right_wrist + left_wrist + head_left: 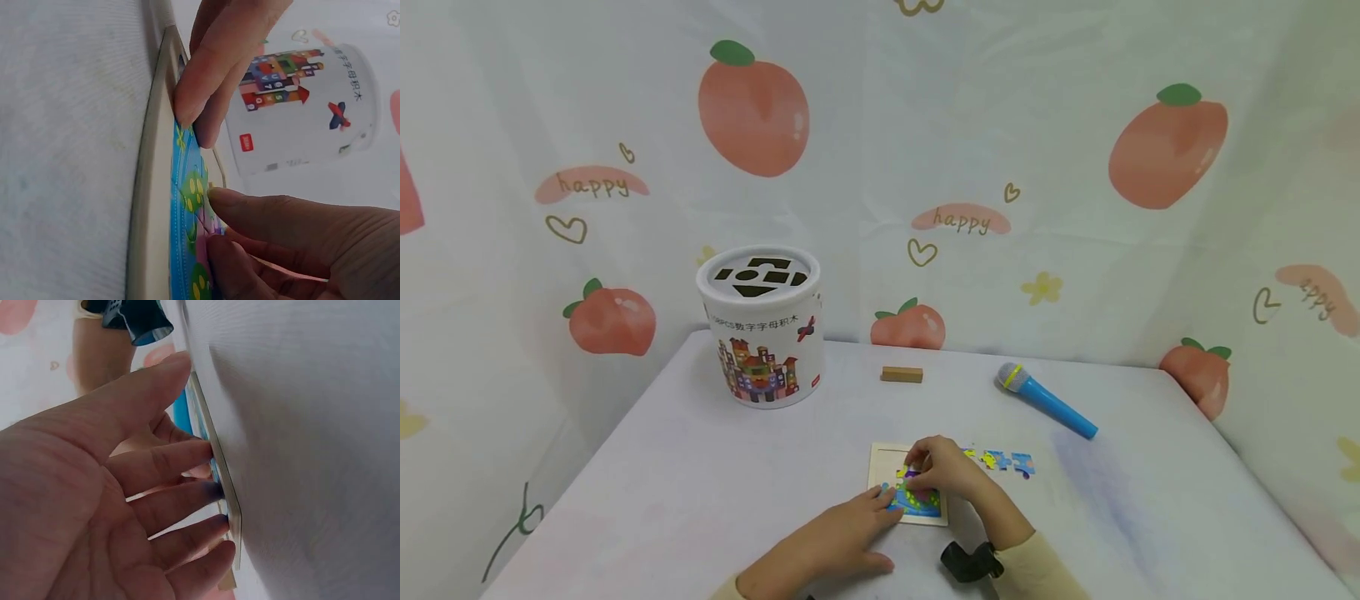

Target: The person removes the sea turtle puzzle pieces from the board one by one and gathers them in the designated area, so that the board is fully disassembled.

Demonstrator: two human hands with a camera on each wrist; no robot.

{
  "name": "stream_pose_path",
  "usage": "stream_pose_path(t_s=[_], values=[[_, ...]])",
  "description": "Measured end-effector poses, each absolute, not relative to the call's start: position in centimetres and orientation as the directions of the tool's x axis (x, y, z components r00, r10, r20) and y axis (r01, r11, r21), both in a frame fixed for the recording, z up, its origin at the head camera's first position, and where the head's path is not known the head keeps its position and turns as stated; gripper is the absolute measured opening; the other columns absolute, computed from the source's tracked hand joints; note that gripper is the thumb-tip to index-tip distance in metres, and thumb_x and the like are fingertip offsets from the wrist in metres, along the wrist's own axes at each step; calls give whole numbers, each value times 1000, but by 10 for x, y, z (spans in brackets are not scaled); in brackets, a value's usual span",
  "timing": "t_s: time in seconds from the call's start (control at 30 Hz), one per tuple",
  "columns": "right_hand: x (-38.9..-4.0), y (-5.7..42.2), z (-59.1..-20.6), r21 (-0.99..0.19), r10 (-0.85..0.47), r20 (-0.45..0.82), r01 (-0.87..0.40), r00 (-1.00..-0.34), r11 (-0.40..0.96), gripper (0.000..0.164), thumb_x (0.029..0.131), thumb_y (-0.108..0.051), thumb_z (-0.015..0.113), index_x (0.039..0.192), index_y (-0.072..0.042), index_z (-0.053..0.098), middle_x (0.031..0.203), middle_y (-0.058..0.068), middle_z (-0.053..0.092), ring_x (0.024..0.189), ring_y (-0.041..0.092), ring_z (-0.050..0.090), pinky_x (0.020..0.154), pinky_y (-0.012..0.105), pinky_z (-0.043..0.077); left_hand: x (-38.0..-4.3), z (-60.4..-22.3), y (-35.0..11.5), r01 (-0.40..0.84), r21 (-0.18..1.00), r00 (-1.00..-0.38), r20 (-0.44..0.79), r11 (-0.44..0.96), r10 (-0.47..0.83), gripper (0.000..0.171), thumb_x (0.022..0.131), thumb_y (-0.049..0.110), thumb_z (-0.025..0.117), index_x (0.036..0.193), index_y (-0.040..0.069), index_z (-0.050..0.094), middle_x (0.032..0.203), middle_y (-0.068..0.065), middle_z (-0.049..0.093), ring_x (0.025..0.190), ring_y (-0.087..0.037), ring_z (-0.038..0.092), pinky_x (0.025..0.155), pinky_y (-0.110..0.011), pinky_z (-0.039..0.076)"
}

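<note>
A small jigsaw puzzle in a pale wooden tray [880,457] lies flat on the table, its lower part filled with blue, green and pink pieces. My left hand [857,529] rests beside it, straight fingertips touching the tray's left side; the left wrist view shows them against the tray's edge [232,506]. Over the tray, my right hand [951,468] has its thumb and fingers curled together, pinching a puzzle piece [912,474] with some purple on it, mostly hidden by the fingers. In the right wrist view, thumb and finger meet at the picture's surface [194,187].
Several loose puzzle pieces [1000,460] lie right of the tray, partly behind my right hand. Farther back are a blue toy microphone [1052,407], a small wooden block [902,374] and a white bucket [767,333] with a shape-sorter lid. A patterned cloth hangs behind the table.
</note>
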State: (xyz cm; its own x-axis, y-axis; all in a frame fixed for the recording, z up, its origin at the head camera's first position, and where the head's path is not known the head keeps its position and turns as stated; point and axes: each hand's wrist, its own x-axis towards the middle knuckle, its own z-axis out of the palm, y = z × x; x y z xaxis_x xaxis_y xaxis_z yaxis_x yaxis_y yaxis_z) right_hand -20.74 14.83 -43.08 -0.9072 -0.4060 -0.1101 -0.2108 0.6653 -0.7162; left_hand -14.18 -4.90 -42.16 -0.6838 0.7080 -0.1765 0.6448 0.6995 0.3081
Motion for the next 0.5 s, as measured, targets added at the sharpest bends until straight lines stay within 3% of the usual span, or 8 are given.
stream_pose_path(t_s=[0.5], values=[[-206, 145, -434, -729, -376, -123, -174, -918, 662, 22, 75, -10, 76, 89, -4, 60, 79, 1, 55, 71, 12, 50, 62, 22, 45, -142, -424, -51, 661, 301, -681, -145, 688, 718, 57, 82, 45, 64, 131, 16, 55, 143, -8, 45, 134, -26, 41, 104, -36, 42]])
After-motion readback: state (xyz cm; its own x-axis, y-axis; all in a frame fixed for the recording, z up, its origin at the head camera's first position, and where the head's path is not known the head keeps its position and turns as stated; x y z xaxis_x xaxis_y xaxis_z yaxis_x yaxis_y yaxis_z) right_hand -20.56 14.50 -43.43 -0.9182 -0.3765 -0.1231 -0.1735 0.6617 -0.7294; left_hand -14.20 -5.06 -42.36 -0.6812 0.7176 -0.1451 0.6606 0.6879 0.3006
